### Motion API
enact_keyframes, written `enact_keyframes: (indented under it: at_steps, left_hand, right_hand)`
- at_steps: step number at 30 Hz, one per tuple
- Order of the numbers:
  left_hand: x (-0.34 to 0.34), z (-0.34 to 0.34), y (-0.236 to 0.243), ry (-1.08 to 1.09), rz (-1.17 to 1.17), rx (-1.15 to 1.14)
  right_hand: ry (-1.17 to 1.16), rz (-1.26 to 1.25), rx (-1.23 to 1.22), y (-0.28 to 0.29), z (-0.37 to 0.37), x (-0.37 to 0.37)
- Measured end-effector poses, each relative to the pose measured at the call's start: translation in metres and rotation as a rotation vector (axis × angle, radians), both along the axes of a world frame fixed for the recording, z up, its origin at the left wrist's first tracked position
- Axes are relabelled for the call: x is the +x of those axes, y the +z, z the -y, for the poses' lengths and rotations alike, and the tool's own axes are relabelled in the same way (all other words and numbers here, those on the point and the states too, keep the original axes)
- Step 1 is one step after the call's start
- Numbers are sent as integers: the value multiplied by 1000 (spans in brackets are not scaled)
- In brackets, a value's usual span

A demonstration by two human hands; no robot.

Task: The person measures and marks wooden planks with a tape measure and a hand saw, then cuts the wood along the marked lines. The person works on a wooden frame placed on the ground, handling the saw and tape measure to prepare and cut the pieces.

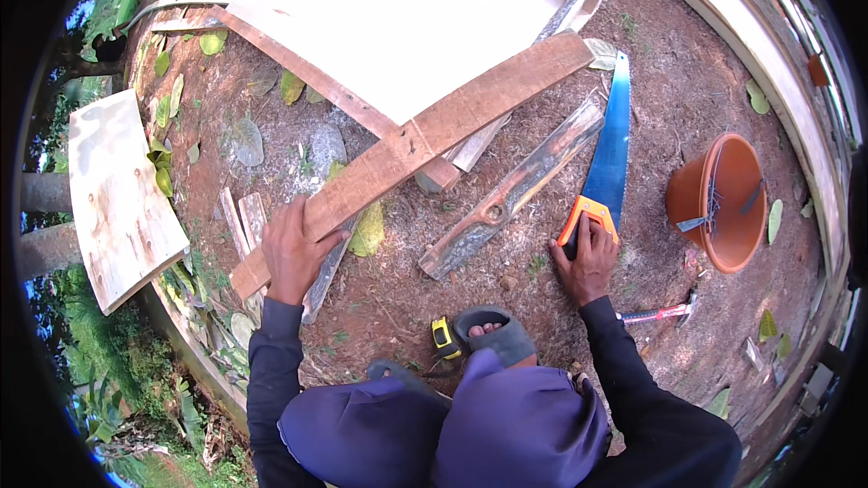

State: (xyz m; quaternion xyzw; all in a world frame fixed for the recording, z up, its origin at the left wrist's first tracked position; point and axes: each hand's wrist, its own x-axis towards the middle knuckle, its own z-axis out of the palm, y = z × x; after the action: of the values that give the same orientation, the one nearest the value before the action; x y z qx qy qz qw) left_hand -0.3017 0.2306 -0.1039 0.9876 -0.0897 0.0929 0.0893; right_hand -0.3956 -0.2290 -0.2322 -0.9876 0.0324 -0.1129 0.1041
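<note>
My left hand grips a long brown wooden plank near its lower left end, thumb and fingers on opposite edges. The plank slants up to the right, lying across the corner of a wooden frame with a white panel. On the right, my right hand is closed around the orange and black handle of a hand saw. Its blue blade points away from me, low over or on the dirt; I cannot tell which. Between plank and saw lies a rough bark-edged board.
An orange-brown plastic bucket holding thin metal pieces stands at right, with a red-handled hammer nearer me. A yellow tape measure lies beside my sandalled foot. At left is a plywood sheet; leaves and wood scraps litter the dirt.
</note>
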Motion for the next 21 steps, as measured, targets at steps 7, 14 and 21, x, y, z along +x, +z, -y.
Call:
enact_keyframes:
  at_steps: [7, 14, 21]
  left_hand:
    - [149, 97, 21, -313, -105, 48]
    - [179, 92, 2, -310, -201, 78]
    - [178, 29, 10, -215, -223, 133]
  right_hand:
    - [7, 0, 46, -4, 3, 4]
    - [-21, -48, 101, -7, 5, 4]
    - [-22, -67, 101, -8, 2, 5]
